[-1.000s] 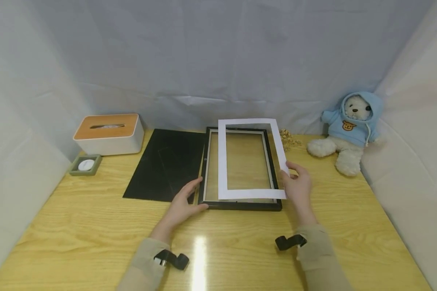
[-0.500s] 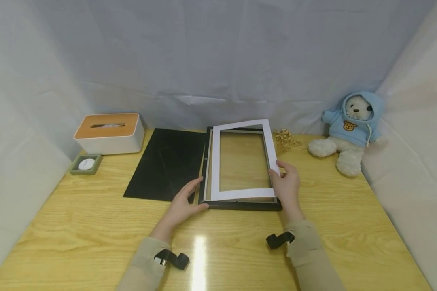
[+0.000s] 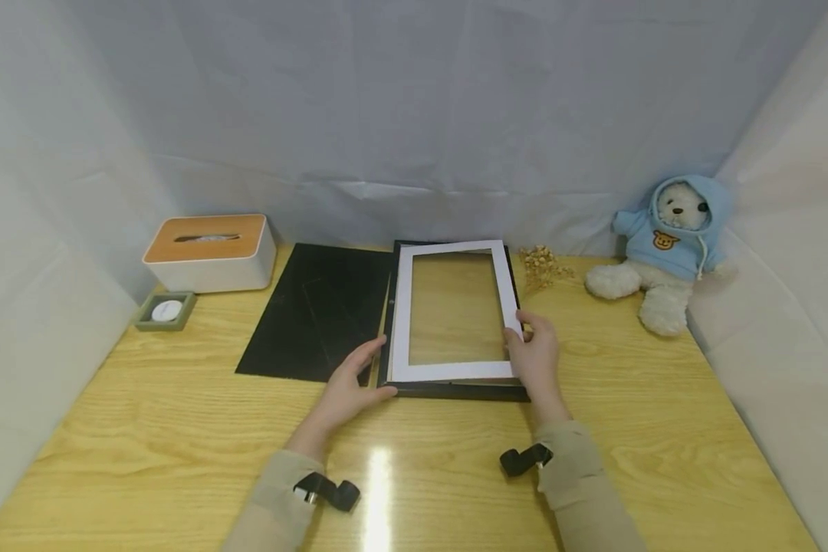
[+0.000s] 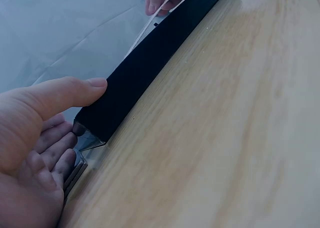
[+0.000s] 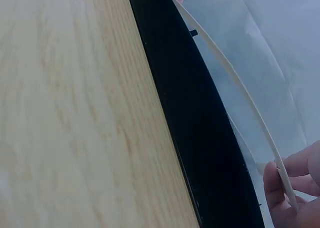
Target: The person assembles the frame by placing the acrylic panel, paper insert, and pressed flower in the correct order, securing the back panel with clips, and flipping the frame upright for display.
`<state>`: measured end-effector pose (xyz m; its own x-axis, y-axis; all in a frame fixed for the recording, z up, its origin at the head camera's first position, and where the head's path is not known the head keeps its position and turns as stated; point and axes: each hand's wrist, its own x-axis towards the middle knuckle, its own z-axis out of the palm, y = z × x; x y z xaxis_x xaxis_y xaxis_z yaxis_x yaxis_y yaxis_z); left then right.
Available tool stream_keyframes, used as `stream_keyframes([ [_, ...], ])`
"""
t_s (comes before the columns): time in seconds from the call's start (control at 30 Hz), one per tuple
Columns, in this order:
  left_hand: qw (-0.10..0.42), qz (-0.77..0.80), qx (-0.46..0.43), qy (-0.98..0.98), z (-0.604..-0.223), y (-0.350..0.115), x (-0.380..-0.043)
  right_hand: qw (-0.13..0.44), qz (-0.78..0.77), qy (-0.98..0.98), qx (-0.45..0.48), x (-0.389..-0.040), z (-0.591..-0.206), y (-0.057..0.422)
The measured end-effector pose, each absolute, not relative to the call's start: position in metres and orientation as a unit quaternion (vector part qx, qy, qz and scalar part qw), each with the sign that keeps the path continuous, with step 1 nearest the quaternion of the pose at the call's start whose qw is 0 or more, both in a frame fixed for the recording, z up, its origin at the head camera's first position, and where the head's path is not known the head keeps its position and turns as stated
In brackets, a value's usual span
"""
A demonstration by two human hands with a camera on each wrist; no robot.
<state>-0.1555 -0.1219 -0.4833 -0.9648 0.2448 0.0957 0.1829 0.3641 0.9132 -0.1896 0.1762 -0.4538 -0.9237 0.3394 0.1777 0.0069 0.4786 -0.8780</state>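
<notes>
A black picture frame lies on the wooden table. At its near left corner, my left hand holds it, thumb on the near side and fingers along the left side. The left wrist view shows that thumb on the frame's black edge. My right hand pinches a white picture mat by its right edge, low down. This mat overlaps the frame opening, its left edge just inside the frame. In the right wrist view the mat bows upward above the frame's near side.
Left of the frame lies a black backing board. A tissue box and a small green tray with a white disc stand farther left. Dried flowers lie behind right, and a plush toy in a blue hoodie sits beyond.
My right hand has moved left and slightly down with the mat, which now lines up with the frame opening and lies lower. The left hand has stayed at the corner.
</notes>
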Motion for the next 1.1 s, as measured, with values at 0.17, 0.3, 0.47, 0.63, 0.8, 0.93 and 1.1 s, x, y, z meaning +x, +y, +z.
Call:
stream_keyframes([
  [0.17, 0.031, 0.544, 0.127, 0.829, -0.484, -0.122, -0.156, 0.149, 0.466, -0.866, -0.103, -0.188, -0.453, 0.176],
  [0.3, 0.032, 0.539, 0.126, 0.832, -0.484, -0.122, -0.156, 0.130, 0.459, -0.874, -0.095, -0.186, -0.453, 0.177],
  [0.47, 0.035, 0.536, 0.124, 0.834, -0.483, -0.122, -0.156, 0.128, 0.439, -0.886, -0.078, -0.185, -0.454, 0.178],
  [0.63, 0.038, 0.536, 0.123, 0.834, -0.483, -0.122, -0.156, 0.136, 0.412, -0.899, -0.060, -0.184, -0.456, 0.179],
  [0.8, 0.040, 0.534, 0.122, 0.836, -0.484, -0.122, -0.156, 0.129, 0.401, -0.905, -0.052, -0.183, -0.458, 0.182],
  [0.93, 0.038, 0.537, 0.121, 0.834, -0.482, -0.121, -0.155, 0.119, 0.390, -0.913, -0.037, -0.182, -0.460, 0.186],
  [1.1, 0.034, 0.540, 0.124, 0.832, -0.482, -0.122, -0.155, 0.120, 0.380, -0.917, 0.001, -0.182, -0.462, 0.193],
])
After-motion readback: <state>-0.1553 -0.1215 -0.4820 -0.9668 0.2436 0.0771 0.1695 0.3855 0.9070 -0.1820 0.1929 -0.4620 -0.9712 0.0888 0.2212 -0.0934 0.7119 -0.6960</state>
